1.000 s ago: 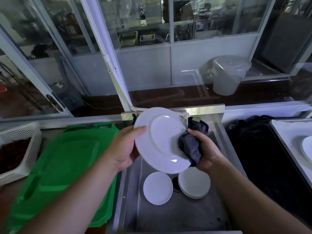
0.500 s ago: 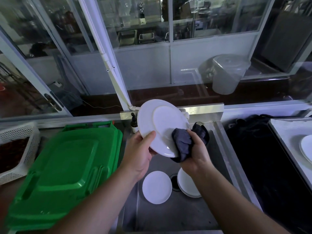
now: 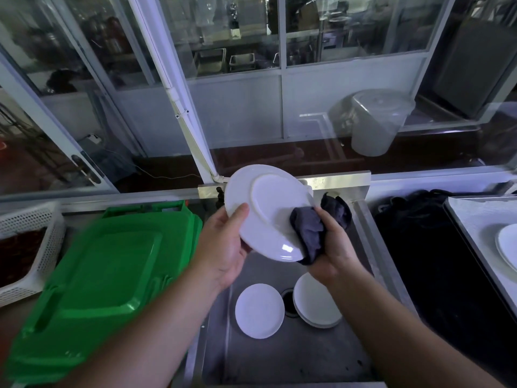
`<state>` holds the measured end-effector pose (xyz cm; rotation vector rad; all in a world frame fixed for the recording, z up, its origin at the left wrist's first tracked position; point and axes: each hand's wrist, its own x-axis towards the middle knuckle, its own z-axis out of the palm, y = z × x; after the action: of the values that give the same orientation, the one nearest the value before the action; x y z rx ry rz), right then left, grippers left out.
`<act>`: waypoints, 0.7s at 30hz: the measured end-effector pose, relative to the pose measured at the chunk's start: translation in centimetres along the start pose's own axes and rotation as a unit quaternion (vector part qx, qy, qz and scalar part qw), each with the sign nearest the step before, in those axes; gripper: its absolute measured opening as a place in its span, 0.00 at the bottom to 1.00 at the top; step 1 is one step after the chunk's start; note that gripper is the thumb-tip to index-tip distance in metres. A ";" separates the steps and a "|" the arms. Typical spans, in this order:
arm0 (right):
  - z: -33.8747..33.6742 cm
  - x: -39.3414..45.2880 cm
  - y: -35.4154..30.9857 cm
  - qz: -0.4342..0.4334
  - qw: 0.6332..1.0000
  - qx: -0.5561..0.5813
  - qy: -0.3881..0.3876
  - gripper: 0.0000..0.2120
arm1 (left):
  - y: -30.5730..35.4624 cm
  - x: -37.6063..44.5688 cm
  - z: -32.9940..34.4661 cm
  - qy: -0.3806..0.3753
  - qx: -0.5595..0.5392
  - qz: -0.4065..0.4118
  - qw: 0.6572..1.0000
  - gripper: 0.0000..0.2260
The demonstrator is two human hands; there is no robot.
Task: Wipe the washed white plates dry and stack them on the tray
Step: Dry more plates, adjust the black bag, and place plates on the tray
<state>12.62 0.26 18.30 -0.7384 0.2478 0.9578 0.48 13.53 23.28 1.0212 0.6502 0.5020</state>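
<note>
Two hands share the plate [image 3: 265,208]: our left hand [image 3: 223,247] pinches its rim, our right hand [image 3: 333,245] bunches the cloth [image 3: 310,233]. Wet rim could slip into the sink [image 3: 279,359].

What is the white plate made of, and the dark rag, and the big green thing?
The white plate looks like glazed ceramic, though melamine is possible: smooth, with a bright glint. The dark rag is soft matte cloth that bunches into folds. The green lid looks like moulded plastic, glossy with ridges.
</note>
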 end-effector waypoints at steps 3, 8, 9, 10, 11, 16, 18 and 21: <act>-0.1 0.7 2.1 -0.002 1.000 0.014 0.012 0.20 | -2.4 -0.9 1.4 0.025 -0.048 0.019 0.998 0.10; -1.4 0.6 1.0 -0.009 1.000 0.016 -0.010 0.19 | -2.3 -1.3 0.4 0.008 -0.012 -0.007 1.000 0.10; -1.7 0.5 0.6 -0.008 1.000 0.006 -0.020 0.18 | -1.6 -1.1 0.1 0.004 -0.006 -0.019 1.000 0.11; -2.0 0.6 0.1 -0.004 1.000 -0.007 -0.030 0.18 | -0.8 -0.7 -0.3 0.000 -0.004 -0.037 0.999 0.15; -2.2 0.6 -0.3 0.005 0.999 -0.023 -0.041 0.17 | 0.1 -0.3 -0.5 -0.005 0.005 -0.057 0.998 0.17; -2.2 0.3 -1.4 0.049 0.994 -0.073 -0.061 0.15 | 2.9 1.3 -1.8 -0.043 0.115 -0.097 0.988 0.15; -1.9 0.4 -1.4 0.046 0.995 -0.059 -0.059 0.16 | 2.6 1.4 -2.0 -0.045 0.103 -0.079 0.990 0.15; -0.7 0.1 -0.2 0.025 0.999 -0.004 -0.039 0.18 | 1.0 1.1 -0.9 -0.009 0.079 -0.026 0.996 0.11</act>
<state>12.88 -0.22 17.84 -0.7032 0.1958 1.0342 0.51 15.25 23.59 1.1530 0.7081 0.3999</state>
